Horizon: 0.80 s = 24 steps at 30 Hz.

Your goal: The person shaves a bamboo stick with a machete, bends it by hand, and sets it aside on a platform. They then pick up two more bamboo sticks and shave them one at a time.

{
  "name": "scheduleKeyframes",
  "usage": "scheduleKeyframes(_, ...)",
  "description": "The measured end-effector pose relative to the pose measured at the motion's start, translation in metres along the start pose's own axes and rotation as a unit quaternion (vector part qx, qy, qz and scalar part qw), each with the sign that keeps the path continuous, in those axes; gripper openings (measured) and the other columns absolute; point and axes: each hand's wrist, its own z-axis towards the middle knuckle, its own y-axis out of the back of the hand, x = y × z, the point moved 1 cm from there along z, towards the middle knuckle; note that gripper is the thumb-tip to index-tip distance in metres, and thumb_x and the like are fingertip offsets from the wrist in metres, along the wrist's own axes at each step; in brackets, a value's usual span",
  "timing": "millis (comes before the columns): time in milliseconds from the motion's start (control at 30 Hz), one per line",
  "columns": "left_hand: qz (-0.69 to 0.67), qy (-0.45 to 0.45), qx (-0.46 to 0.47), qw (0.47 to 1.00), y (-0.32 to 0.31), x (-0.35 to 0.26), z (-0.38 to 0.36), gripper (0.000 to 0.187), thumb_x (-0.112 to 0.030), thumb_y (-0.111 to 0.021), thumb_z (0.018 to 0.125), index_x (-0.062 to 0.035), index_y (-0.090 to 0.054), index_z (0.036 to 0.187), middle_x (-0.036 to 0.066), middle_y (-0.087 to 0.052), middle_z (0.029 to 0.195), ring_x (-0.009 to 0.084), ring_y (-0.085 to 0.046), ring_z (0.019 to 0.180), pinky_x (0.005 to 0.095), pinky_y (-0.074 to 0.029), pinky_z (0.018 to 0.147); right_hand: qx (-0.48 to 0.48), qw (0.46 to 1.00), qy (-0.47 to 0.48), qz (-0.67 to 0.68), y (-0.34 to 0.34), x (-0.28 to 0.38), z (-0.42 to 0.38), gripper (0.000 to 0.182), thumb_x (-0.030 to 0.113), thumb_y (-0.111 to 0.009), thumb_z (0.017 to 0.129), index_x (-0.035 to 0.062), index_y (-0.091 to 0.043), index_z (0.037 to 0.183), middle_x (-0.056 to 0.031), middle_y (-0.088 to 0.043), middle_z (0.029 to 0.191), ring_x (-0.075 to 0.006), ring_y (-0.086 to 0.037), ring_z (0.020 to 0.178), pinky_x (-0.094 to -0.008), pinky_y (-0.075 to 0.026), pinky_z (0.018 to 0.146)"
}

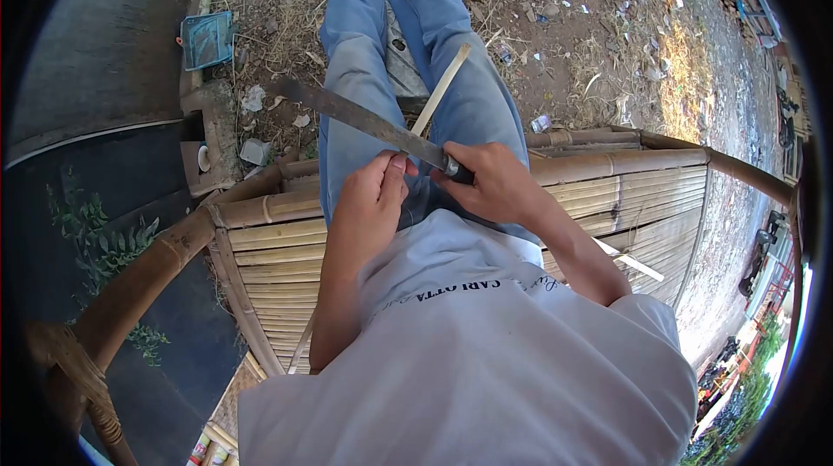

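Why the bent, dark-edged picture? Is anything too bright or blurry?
Head view: the black rim and bowed-looking bamboo bench suggest a wide-angle lens; head view: sunlit ground at upper right is glaringly bright; head view: left hand and right hand look fairly sharp, the knife tip perhaps slightly soft.

A tray point(206, 41) shows at ten o'clock, a plant point(130, 249) at nine, a wrapper point(541, 123) at two, slats point(646, 199) at three, greenery point(736, 421) at four.

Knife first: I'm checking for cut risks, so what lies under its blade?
Under the blade lie the pale stick and blue jeans. The stretch of stick directly beneath is covered, so contact can't be seen.
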Motion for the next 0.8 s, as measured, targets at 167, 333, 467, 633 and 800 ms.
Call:
scheduleKeyframes(167, 0.031, 0.001, -0.014, 0.999, -0.004, -0.015, -0.010, 0.028, -0.021, -0.043, 0.098, 0.0023, -0.057, 0.089, 0.012, -0.052, 0.056, 0.0196, -0.049, 0.047, 0.0335, -0.038, 0.050, 0.023, 0.998, -0.055, -0.001, -0.004, 0.001, -0.005, 0.021, 0.021, -0.067, 0.075, 0.0018, -0.060, 0.079, -0.0208, -0.059, 0.062, -0.0408, -0.059, 0.061, -0.0468, -0.047, 0.059)
scheduleKeyframes(333, 0.121, 0.002, -0.062, 0.991, -0.009, -0.038, -0.033, 0.026, -0.019, -0.044, 0.097, 0.0022, -0.057, 0.090, 0.018, -0.056, 0.061, 0.0322, -0.057, 0.053, 0.0388, -0.041, 0.051, -0.051, 0.995, -0.001, -0.091, -0.010, -0.002, -0.010, 0.016, 0.015, -0.069, 0.069, 0.0053, -0.057, 0.074, -0.0165, -0.058, 0.058, -0.0377, -0.058, 0.056, -0.0447, -0.046, 0.054)
scheduleKeyframes(467, 0.129, 0.011, -0.065, 0.989, -0.006, -0.037, -0.034, 0.025, -0.019, -0.043, 0.097, 0.0014, -0.057, 0.091, 0.020, -0.058, 0.065, 0.0380, -0.059, 0.058, 0.0419, -0.042, 0.052, -0.037, 0.991, 0.018, -0.130, -0.005, -0.015, 0.004, 0.017, 0.015, -0.070, 0.066, 0.0064, -0.059, 0.076, -0.0146, -0.060, 0.061, -0.0353, -0.060, 0.058, -0.0445, -0.047, 0.056)
scheduleKeyframes(633, 0.142, -0.027, -0.102, 0.984, 0.002, -0.023, -0.023, 0.026, -0.019, -0.043, 0.098, 0.0005, -0.056, 0.087, 0.017, -0.053, 0.058, 0.0317, -0.055, 0.049, 0.0389, -0.039, 0.049, 0.024, 0.980, -0.042, -0.195, -0.007, -0.024, 0.034, 0.027, 0.024, -0.069, 0.069, 0.0073, -0.068, 0.091, -0.0196, -0.065, 0.072, -0.0383, -0.064, 0.071, -0.0452, -0.051, 0.068)
scheduleKeyframes(800, 0.048, 0.027, -0.047, 0.997, 0.003, -0.009, -0.062, 0.030, -0.022, -0.044, 0.099, -0.0006, -0.055, 0.081, 0.009, -0.041, 0.051, 0.0123, -0.035, 0.044, 0.0316, -0.029, 0.045, -0.207, 0.930, -0.281, -0.112, 0.079, -0.151, 0.061, 0.034, 0.028, -0.056, 0.082, -0.0036, -0.062, 0.072, -0.0214, -0.059, 0.062, -0.0360, -0.060, 0.061, -0.0442, -0.046, 0.061)
